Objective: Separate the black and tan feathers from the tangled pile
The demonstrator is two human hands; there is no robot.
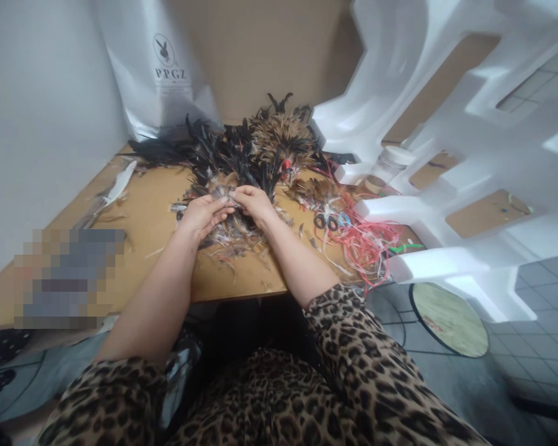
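At mid-bench, your L hand and R hand meet nearly tip to tip on a small brown tuft, just in front of the black plumes. Fingers, both hands: thumb + index look together, clamped on the tuft; the other L fingers curl loosely, R ones partly hidden, so can't tell their exact hold.

Progress, at a guess: approx. midway. Prob. done: the brown bundle at back, full and fanned, w/ a red band near its base. A smaller bunch lies R of your hands, pale quills toward you; can't tell if it's bound. Left to do, by the look of it: tuft's up in your fingers w/ no tie visible, and the black plumes lie heaped. Scraps litter the bench below your hands; spares or waste, can't tell.

Around: a white feather lies well apart on the L. Bag stands back L, close behind the black plumes. Dark rings + a blue ring sit by the pink ties, which are tangled.

In the way: foam juts over the R end, hiding some bench, w/ a jar + tape roll close by. Near L, a patch is pixelated; can't tell what.
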